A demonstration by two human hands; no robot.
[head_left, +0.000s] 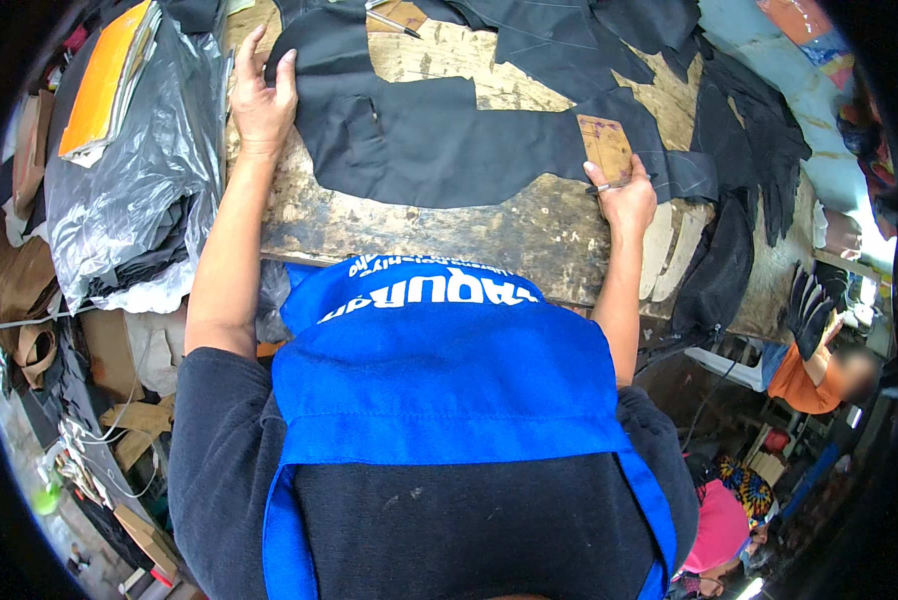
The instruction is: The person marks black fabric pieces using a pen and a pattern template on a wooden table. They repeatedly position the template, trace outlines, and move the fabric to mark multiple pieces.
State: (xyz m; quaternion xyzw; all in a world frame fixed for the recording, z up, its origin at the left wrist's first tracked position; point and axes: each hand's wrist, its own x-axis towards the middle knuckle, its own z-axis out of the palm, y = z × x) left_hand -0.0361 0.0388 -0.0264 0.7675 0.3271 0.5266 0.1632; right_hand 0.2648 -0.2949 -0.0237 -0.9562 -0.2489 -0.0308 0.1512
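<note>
A large black sheet of leather-like material (419, 140) with cut-out edges lies on the worn wooden table (399, 225). At its left edge my left hand (262, 110) is open, thumb and fingers spread, touching the sheet's rim. My right hand (627, 203) is closed at the sheet's right part, with a thin dark pen (619, 185) across the fingers. The thumb rests on the lower end of a tan, flat template (605, 145), which lies over the black sheet. Pale drawn lines show on the black material to the right.
Another pen (394, 22) lies at the table's far side. Black offcuts (759, 130) cover the right end. Pale flat strips (669, 250) lie near the front edge. To the left, a plastic-wrapped bundle (134, 210) carries an orange book (109, 80). Two people are at the lower right.
</note>
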